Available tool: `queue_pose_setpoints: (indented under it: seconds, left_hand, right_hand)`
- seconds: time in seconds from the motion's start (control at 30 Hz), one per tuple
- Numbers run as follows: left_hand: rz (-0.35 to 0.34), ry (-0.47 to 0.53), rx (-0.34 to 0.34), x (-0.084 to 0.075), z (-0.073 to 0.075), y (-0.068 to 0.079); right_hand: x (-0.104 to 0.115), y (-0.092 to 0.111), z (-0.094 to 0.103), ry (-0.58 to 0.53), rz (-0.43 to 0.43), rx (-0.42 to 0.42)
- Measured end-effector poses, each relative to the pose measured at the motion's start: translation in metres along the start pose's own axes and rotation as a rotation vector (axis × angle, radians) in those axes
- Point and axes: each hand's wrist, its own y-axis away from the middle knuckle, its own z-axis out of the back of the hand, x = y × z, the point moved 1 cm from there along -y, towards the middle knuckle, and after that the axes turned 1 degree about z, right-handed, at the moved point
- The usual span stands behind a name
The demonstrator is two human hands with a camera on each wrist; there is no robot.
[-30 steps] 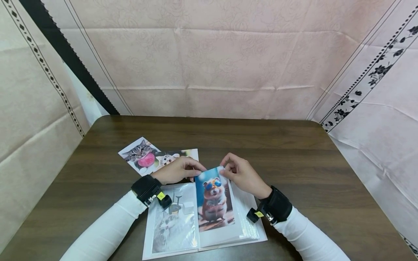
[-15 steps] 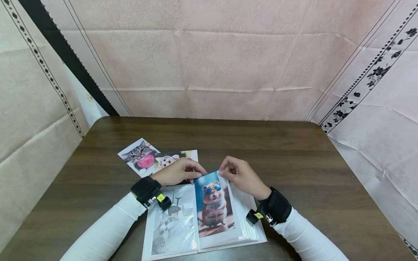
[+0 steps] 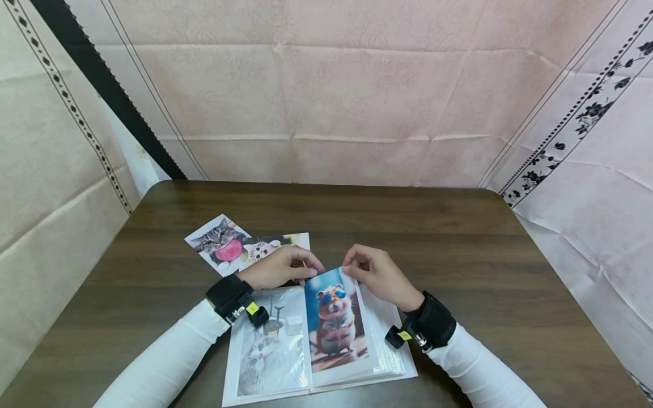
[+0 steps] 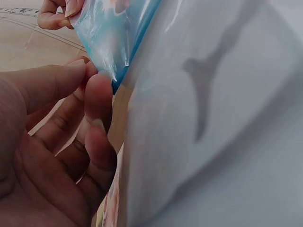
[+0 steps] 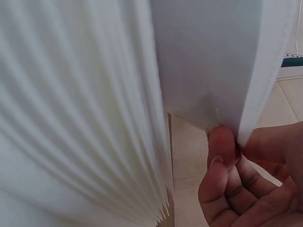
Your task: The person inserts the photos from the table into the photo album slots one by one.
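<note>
An album (image 3: 323, 390) lies open on the table, its pages clear plastic sleeves. In its right-hand sleeve sits a photo (image 3: 334, 323) of a hamster in blue sunglasses on a blue background. My left hand (image 3: 278, 266) pinches the top left corner of the photo and sleeve between thumb and finger; the left wrist view shows this blue corner (image 4: 118, 78) at the fingertips. At the top right corner, my right hand (image 3: 380, 275) pinches with thumb and index finger. From the right wrist view, the back of this page (image 5: 208, 61) is visible, held at its corner.
Two loose photos lie beyond my left hand: a cat with a pink shape (image 3: 224, 241) and a white cat-like figure (image 3: 262, 248). The left album page (image 3: 270, 351) bears a faint grey picture under glossy plastic. Brown wooden table (image 3: 449, 243) surrounds the album.
The hamster photo has slid slightly down into the sleeve since one second ago, and my right hand has come down with it. My left hand stays nearly in place.
</note>
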Motion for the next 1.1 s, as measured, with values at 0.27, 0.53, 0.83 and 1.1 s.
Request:
queue_pose_setpoints:
  seconds: [0.27,0.53,0.83,1.1]
  left_hand:
    - [-0.001,0.023,-0.008,-0.003,0.0,0.0]
    - [-0.013,0.026,0.0,-0.007,-0.003,0.001]
    - [0.013,0.052,0.01,-0.01,-0.004,0.002]
    - [0.011,0.009,-0.003,-0.014,-0.006,0.006]
  right_hand:
    - [0.023,0.003,0.002,0.003,-0.06,0.005]
    - [0.046,0.006,0.004,0.018,-0.069,-0.002]
    - [0.043,0.005,0.003,0.0,-0.079,-0.008]
    - [0.012,0.0,-0.004,-0.067,-0.039,-0.04]
